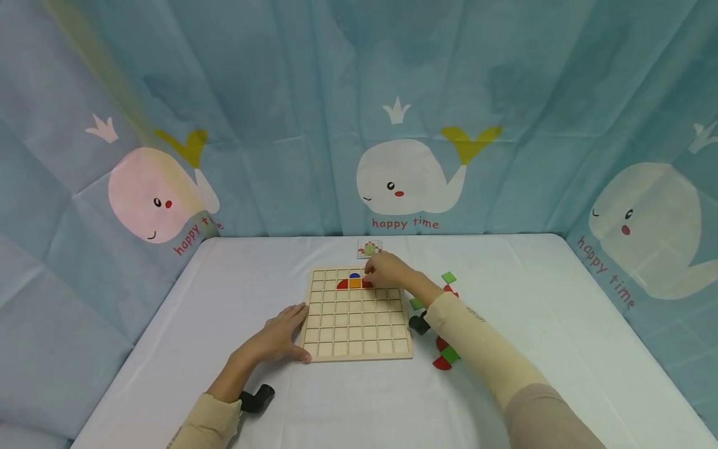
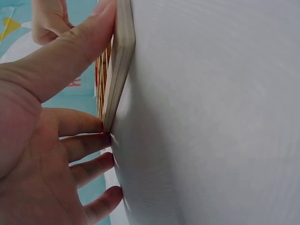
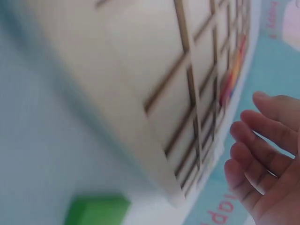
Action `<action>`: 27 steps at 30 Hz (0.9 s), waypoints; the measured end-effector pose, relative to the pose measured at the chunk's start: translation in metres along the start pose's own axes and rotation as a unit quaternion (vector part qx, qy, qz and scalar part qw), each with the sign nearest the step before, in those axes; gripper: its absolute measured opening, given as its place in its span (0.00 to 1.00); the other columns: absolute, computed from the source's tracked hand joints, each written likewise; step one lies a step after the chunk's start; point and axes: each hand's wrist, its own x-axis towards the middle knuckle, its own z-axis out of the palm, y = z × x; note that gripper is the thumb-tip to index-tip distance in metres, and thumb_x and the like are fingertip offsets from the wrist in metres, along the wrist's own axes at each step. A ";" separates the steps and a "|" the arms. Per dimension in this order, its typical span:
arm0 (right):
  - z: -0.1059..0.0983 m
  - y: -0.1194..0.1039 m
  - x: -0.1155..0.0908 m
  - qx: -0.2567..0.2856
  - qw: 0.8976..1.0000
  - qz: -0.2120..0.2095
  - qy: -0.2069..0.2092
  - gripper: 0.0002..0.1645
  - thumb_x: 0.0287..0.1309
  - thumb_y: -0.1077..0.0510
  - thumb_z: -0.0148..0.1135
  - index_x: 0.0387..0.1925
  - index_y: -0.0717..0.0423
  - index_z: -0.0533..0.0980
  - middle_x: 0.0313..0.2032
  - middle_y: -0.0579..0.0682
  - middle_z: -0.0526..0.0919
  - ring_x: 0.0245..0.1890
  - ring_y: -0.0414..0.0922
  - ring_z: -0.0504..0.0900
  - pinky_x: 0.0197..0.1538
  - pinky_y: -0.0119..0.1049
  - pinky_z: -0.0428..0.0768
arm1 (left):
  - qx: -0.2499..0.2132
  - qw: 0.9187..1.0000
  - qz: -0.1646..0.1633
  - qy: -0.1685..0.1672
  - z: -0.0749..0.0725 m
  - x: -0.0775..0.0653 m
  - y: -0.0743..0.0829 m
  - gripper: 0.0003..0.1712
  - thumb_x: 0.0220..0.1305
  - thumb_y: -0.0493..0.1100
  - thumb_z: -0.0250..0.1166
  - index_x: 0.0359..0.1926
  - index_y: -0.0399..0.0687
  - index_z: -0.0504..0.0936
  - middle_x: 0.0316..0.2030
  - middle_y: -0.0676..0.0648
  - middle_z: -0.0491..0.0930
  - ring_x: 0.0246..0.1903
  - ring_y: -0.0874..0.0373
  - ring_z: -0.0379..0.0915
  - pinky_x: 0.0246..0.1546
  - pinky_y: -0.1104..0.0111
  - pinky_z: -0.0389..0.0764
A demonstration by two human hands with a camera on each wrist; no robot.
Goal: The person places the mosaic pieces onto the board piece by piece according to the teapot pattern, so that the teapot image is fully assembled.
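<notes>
A wooden grid board (image 1: 359, 360) lies flat on the white table. My left hand (image 1: 282, 333) rests against its near left corner, fingers straight along the left side; in the left wrist view the thumb (image 2: 70, 58) touches the board's edge (image 2: 121, 61). Over the far part of the board is my right hand (image 1: 387, 269), close to a red quarter-round piece (image 1: 367, 283). Its fingers are loosely bent with nothing between them in the right wrist view. Set in the grid beside that piece are an orange square (image 1: 355, 283), a blue half-round piece (image 1: 355, 275) and another red quarter-round piece (image 1: 343, 284).
Beyond the board lies a small pattern card (image 1: 369, 249). Right of the board are loose red pieces (image 1: 442, 363) and green squares (image 1: 449, 277), some partly behind the right sleeve. A black object (image 1: 419, 323) shows near the right forearm, another (image 1: 259, 399) by the left wrist.
</notes>
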 end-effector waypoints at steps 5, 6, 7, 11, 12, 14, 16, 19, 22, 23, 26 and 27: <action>-0.019 0.011 -0.014 0.007 1.000 -0.006 0.020 0.13 0.64 0.56 0.61 0.43 0.60 0.84 0.41 0.53 0.87 0.41 0.48 0.84 0.48 0.42 0.83 | -0.004 1.000 -0.002 -0.003 0.000 -0.001 0.000 0.66 0.39 0.54 0.80 0.73 0.32 0.55 0.74 0.32 0.53 0.73 0.32 0.45 0.67 0.35 0.53; -0.023 0.013 -0.018 0.007 1.000 -0.005 0.023 0.13 0.64 0.56 0.61 0.43 0.60 0.84 0.41 0.54 0.87 0.41 0.48 0.84 0.48 0.42 0.83 | -0.004 1.000 -0.001 -0.003 0.000 -0.001 0.000 0.66 0.39 0.54 0.80 0.73 0.32 0.55 0.74 0.31 0.53 0.73 0.32 0.45 0.67 0.35 0.53; -0.027 0.015 -0.021 0.005 1.000 -0.006 0.028 0.13 0.64 0.56 0.61 0.43 0.60 0.84 0.41 0.54 0.87 0.40 0.47 0.84 0.47 0.42 0.83 | -0.004 1.000 -0.001 -0.002 0.000 -0.001 0.000 0.66 0.39 0.54 0.80 0.73 0.32 0.55 0.74 0.31 0.53 0.73 0.32 0.45 0.67 0.35 0.53; -0.038 0.026 -0.037 -0.008 0.999 -0.002 0.044 0.14 0.63 0.57 0.62 0.44 0.62 0.84 0.40 0.54 0.86 0.40 0.48 0.82 0.46 0.42 0.82 | -0.003 1.000 0.003 0.000 0.000 -0.001 0.000 0.66 0.39 0.53 0.81 0.72 0.31 0.55 0.73 0.31 0.53 0.73 0.32 0.46 0.67 0.35 0.53; -0.040 0.030 -0.041 -0.010 0.999 0.003 0.046 0.14 0.63 0.57 0.62 0.44 0.62 0.84 0.40 0.55 0.85 0.40 0.48 0.82 0.46 0.42 0.82 | -0.004 1.000 0.003 0.000 0.000 -0.001 0.000 0.66 0.38 0.53 0.81 0.72 0.31 0.55 0.73 0.31 0.53 0.73 0.31 0.46 0.67 0.34 0.53; -0.043 0.038 -0.048 -0.012 0.999 0.014 0.049 0.14 0.63 0.57 0.62 0.44 0.62 0.84 0.39 0.54 0.84 0.40 0.48 0.81 0.46 0.42 0.81 | -0.004 1.000 0.003 -0.001 0.001 0.000 0.000 0.66 0.38 0.53 0.81 0.73 0.31 0.55 0.73 0.31 0.53 0.73 0.31 0.46 0.66 0.34 0.53; -0.045 0.046 -0.055 -0.006 0.998 0.033 0.050 0.14 0.62 0.58 0.63 0.45 0.62 0.83 0.40 0.54 0.84 0.40 0.48 0.80 0.47 0.42 0.82 | -0.002 1.000 0.003 -0.003 0.001 0.000 -0.001 0.66 0.39 0.54 0.80 0.73 0.32 0.55 0.73 0.31 0.53 0.73 0.32 0.46 0.67 0.34 0.53; -0.046 0.060 -0.065 0.000 0.996 0.068 0.049 0.14 0.62 0.58 0.62 0.47 0.61 0.83 0.42 0.55 0.84 0.42 0.49 0.80 0.50 0.43 0.82 | 0.001 1.000 0.002 -0.003 0.002 0.000 -0.001 0.66 0.38 0.54 0.80 0.73 0.32 0.55 0.73 0.31 0.53 0.73 0.32 0.46 0.66 0.34 0.54; -0.047 0.073 -0.073 0.005 0.994 0.102 0.043 0.15 0.62 0.60 0.62 0.48 0.61 0.82 0.44 0.56 0.84 0.44 0.50 0.80 0.53 0.45 0.82 | 0.002 1.000 0.001 -0.003 0.001 0.000 -0.001 0.66 0.38 0.54 0.80 0.73 0.32 0.55 0.73 0.31 0.53 0.73 0.32 0.46 0.66 0.34 0.54; -0.047 0.078 -0.076 0.003 0.993 0.108 0.040 0.14 0.62 0.60 0.62 0.48 0.61 0.82 0.45 0.56 0.84 0.45 0.51 0.80 0.54 0.46 0.81 | 0.001 1.000 0.000 -0.003 0.001 0.000 0.000 0.66 0.38 0.54 0.80 0.73 0.32 0.55 0.73 0.31 0.53 0.73 0.32 0.46 0.66 0.34 0.54; -0.045 0.092 -0.083 0.007 0.991 0.127 0.030 0.15 0.61 0.63 0.61 0.48 0.62 0.82 0.47 0.57 0.83 0.49 0.53 0.79 0.58 0.49 0.79 | 0.000 1.000 -0.004 -0.005 0.000 0.001 0.000 0.66 0.39 0.54 0.80 0.73 0.32 0.55 0.74 0.31 0.53 0.73 0.32 0.46 0.66 0.33 0.53; -0.044 0.096 -0.085 0.009 0.991 0.130 0.027 0.15 0.60 0.64 0.60 0.48 0.62 0.82 0.47 0.58 0.83 0.50 0.54 0.79 0.59 0.50 0.78 | 0.002 1.000 -0.003 -0.006 0.000 0.002 0.000 0.66 0.39 0.54 0.80 0.73 0.32 0.55 0.73 0.31 0.53 0.73 0.32 0.46 0.66 0.33 0.53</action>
